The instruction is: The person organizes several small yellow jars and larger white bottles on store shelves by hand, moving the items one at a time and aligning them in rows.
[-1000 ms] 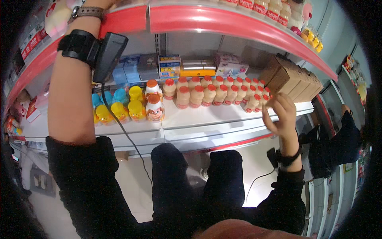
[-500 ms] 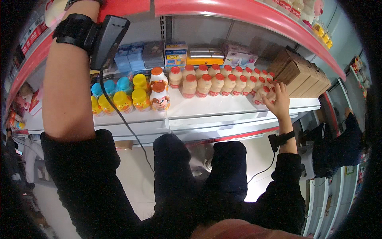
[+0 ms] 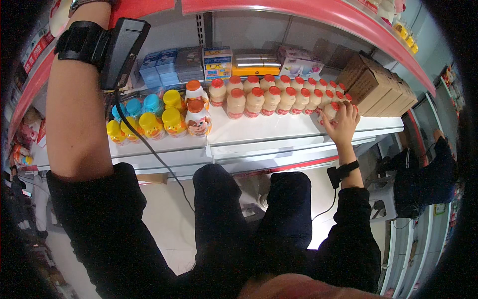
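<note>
My right hand (image 3: 343,124) is at the right end of the shelf, its fingers curled round a small cream-coloured drink bottle (image 3: 329,111) with a red cap, at the front of the group. Two rows of the same bottles (image 3: 254,103) run to the left of it, standing upright. My left forearm (image 3: 77,114) reaches up past the shelf's left part, with a black strap and device (image 3: 124,52) at the wrist. The left hand itself lies beyond the upper edge of the picture.
Yellow-capped bottles (image 3: 174,122), blue-capped ones (image 3: 153,104) and orange-capped white ones (image 3: 198,119) stand left. Boxes (image 3: 217,64) line the back. Brown cartons (image 3: 381,89) are beside my right hand. A red shelf edge (image 3: 298,12) hangs above; a cable (image 3: 154,152) crosses in front.
My right hand has moved slightly left and down, and its fingers have closed round the bottle at the row's end. My left forearm has shifted a little left.
</note>
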Action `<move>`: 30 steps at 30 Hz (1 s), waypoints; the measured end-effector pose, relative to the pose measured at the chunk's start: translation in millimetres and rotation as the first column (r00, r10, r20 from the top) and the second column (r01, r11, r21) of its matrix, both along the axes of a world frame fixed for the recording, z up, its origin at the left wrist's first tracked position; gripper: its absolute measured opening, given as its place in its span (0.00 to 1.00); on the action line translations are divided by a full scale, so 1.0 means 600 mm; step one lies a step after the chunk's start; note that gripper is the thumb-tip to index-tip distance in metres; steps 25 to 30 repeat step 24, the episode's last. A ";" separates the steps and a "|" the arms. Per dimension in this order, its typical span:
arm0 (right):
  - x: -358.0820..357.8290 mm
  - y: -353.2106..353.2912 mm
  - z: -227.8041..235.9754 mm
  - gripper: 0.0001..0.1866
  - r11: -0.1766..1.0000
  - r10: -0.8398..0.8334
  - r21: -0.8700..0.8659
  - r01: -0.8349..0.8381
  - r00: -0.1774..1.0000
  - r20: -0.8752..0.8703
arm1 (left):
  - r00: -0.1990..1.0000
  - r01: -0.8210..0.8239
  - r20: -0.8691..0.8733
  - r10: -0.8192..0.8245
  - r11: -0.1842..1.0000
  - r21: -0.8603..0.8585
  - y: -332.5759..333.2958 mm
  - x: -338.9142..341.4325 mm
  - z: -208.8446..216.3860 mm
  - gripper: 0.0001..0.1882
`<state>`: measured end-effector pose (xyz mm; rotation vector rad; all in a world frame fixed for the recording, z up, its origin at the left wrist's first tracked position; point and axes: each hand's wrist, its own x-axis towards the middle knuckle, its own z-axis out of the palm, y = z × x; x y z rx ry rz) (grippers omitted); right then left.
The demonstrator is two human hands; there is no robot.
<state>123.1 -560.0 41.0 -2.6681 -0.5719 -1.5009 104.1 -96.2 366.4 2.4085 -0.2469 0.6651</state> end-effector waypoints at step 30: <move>-0.015 0.079 -0.053 0.32 0.846 0.130 0.524 -0.098 0.991 -0.024 | 0.987 0.137 -0.064 -0.146 0.982 -0.133 0.008 0.019 0.005 0.28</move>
